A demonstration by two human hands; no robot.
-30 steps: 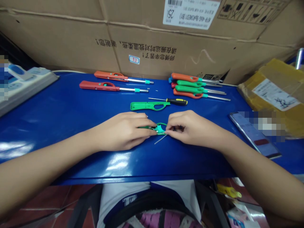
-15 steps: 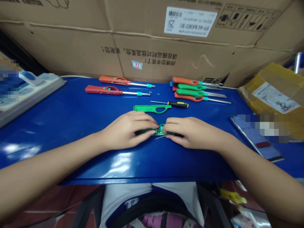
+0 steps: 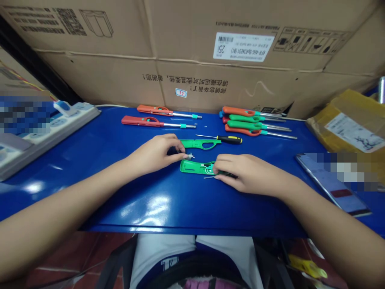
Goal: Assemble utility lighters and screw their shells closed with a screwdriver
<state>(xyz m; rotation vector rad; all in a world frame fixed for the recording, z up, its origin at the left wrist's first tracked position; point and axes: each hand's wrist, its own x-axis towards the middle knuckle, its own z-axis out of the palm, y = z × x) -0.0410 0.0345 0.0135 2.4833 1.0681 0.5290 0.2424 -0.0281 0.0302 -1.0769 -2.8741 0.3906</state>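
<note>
An opened green lighter shell half [image 3: 192, 167] lies flat on the blue table [image 3: 90, 160] between my hands. My right hand [image 3: 243, 173] rests closed on its right end, fingers pinching the shell and a thin metal tube there. My left hand [image 3: 156, 153] is lifted just left of it and pinches a small metal part with a dark body at its fingertips. The other green shell half [image 3: 200, 143] lies just behind, with a black-and-yellow screwdriver [image 3: 224, 139] beside it.
Two red long-nosed lighters [image 3: 156, 121] lie at the back left, and several orange and green ones [image 3: 252, 120] at the back right. Cardboard boxes [image 3: 195, 52] wall the table's far side. A power strip [image 3: 63, 120] sits left, a phone [image 3: 333, 182] and a yellow parcel [image 3: 351, 132] right.
My left hand has come off the green shell and drawn left and up, holding a small inner part. The shell now lies uncovered. My right hand stays on its right end.
</note>
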